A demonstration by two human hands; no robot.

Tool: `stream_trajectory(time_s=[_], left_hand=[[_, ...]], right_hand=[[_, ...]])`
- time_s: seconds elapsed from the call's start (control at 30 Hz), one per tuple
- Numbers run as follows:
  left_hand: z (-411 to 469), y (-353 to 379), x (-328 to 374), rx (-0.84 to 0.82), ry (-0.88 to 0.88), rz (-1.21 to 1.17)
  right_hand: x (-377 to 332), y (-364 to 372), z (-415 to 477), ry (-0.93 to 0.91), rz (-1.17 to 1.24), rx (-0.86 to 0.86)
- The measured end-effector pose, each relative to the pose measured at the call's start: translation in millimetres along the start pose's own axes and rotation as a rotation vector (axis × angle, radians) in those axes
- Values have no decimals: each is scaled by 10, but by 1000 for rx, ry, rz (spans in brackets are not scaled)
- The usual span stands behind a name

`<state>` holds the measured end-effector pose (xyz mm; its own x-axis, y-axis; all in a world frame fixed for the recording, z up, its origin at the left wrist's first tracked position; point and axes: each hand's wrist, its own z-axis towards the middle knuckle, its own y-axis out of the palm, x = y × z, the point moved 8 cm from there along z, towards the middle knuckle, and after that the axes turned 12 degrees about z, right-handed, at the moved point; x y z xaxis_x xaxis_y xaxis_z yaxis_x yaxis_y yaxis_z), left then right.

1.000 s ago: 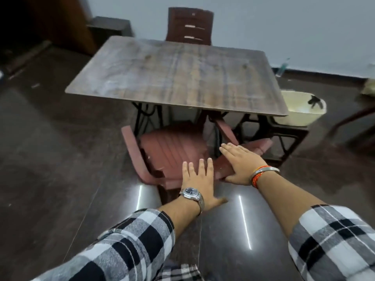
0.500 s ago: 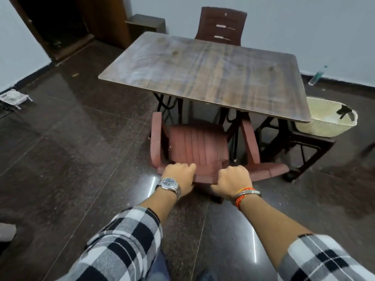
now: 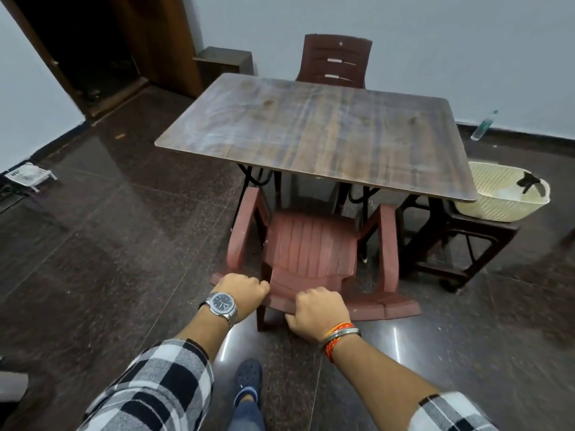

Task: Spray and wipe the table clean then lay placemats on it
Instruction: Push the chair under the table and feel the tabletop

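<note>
Dark polished floor [image 3: 102,250]; your left hand [image 3: 242,292] and right hand [image 3: 317,312] grip the reddish plastic armchair's [image 3: 311,247] backrest, near the brown wood-grain table [image 3: 320,135].

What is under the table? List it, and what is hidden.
Under the table: its black metal legs, the front of the red chair and part of a dark stool. The tabletop covers the legs' tops and the seat of the far chair.

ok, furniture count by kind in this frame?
Chairs: 2, the near chair gripped by the left hand and right hand, and the far chair behind the table
Tables: 1
Stools: 1, a dark stool bearing the basket
Total: 4
</note>
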<state>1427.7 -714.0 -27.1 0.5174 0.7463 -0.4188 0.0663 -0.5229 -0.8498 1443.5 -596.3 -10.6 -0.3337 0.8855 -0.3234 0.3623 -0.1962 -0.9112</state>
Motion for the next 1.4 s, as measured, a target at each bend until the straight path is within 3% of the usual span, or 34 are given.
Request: stream_trajectory(time_s=[0.1, 0.17, 0.53, 1.03, 1.4], left_hand=[[56, -79, -202, 92, -36, 6], [152, 22, -293, 56, -32, 5], [655, 233, -972, 203, -31, -5], [1315, 218, -1448, 69, -64, -60], [1472, 352, -1662, 136, -65, -8]], right_hand=[[-60, -44, 183, 8, 2, -2], [-80, -81, 313, 12, -1, -3], [-168, -206, 1115, 87, 15, 10], [57, -442, 1851, 142, 3, 68], [-47, -435, 2054, 145, 5, 81]])
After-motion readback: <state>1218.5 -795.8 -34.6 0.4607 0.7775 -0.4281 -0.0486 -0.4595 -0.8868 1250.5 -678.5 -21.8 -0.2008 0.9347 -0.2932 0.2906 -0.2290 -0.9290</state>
